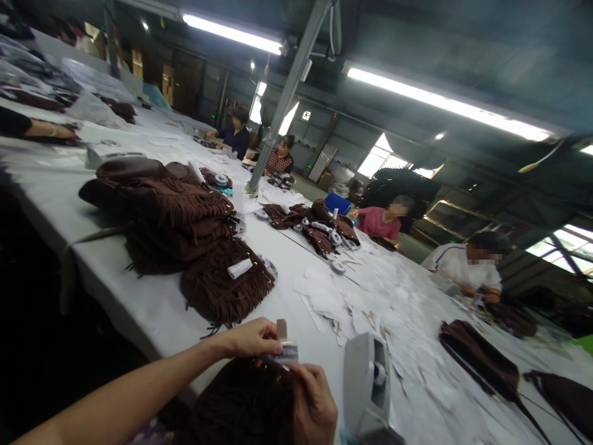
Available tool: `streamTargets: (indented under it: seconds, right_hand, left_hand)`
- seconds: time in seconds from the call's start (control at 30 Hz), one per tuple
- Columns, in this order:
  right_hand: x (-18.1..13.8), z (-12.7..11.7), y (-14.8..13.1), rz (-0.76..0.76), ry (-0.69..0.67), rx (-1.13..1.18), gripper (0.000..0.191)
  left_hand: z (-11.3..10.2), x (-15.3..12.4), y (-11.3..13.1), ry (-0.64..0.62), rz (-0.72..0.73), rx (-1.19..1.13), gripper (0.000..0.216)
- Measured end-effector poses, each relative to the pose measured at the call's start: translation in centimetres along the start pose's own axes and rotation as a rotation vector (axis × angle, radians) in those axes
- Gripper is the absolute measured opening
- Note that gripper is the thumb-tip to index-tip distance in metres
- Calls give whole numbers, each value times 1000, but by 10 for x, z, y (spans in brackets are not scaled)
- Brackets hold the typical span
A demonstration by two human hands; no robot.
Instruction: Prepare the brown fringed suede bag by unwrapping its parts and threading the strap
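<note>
One small packet (290,352) is pinched by the left hand (254,339) over a dark fringed bag (245,405), left of the grey tape dispenser (365,386).
The right hand (315,402) is curled between packet and dispenser, its fingertips at the packet's near edge; whether packet or bag is gripped by it cannot be told, as the spot is dim and blurred. Just beyond the dispenser, paper scraps (328,296) are strewn over the white surface (285,266). Farther left of it, brown fringed bags are heaped in a pile (171,210), a white roll (239,267) laid on the nearest. Well to its right, a strapped bag (479,358) is laid.
</note>
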State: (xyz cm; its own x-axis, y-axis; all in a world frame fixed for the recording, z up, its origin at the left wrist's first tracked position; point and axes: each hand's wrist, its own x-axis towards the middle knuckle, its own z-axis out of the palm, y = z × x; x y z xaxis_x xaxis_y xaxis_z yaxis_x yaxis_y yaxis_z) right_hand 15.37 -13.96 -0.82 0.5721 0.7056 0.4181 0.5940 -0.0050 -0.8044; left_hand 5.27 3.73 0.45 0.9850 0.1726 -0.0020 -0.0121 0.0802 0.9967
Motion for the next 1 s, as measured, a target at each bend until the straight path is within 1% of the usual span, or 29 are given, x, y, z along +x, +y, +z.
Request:
streamTargets:
  seconds: [0.07, 0.13, 0.27, 0.37, 0.47, 0.57, 0.63, 0.67, 0.73, 0.77, 0.8, 0.87, 0.93, 1.0]
  right_hand:
    - [10, -7, -5, -60, 2, -56, 16]
    - [16, -10, -7, -105, -34, -79, 17]
    - [22, -7, -4, -142, -82, -109, 20]
    - [23, -1, -4, -76, -70, -88, 18]
    - [26, 2, -8, 22, -65, 1, 13]
    - [28, 1, -11, 98, -87, 50, 12]
    - [28, 0, -11, 166, -98, 47, 15]
    - [27, 1, -9, 205, -85, 40, 18]
    - [23, 2, -6, 247, -29, 10, 23]
    - [20, 2, -3, 221, -5, -16, 23]
    - [18, 2, -1, 153, 1, -53, 21]
    - [13, 1, 5, -72, -49, -155, 20]
    - [10, -2, 11, -297, -129, -273, 29]
    - [9, -5, 16, -427, -177, -374, 40]
  left_hand:
    - [3, -1, 3, -19, -2, 24, 30]
    - [7, 0, 5, -22, -6, 53, 27]
    - [17, 2, 7, 1, -8, 121, 26]
    - [23, 1, 10, 38, 19, 187, 23]
    - [24, -4, 15, 43, 27, 197, 18]
    - [23, -10, 20, -27, -7, 153, 13]
    - [22, -11, 21, -77, -22, 102, 19]
    - [21, -11, 21, -85, -26, 78, 21]
    - [21, -8, 16, -68, -40, 38, 18]
    - [21, -6, 13, -54, -52, 20, 16]
    - [21, -4, 10, -43, -64, 3, 14]
    - [19, 1, 4, -32, -81, -21, 13]
    - [18, 4, 1, -25, -86, -23, 14]
    - [17, 5, 1, -28, -94, -19, 14]
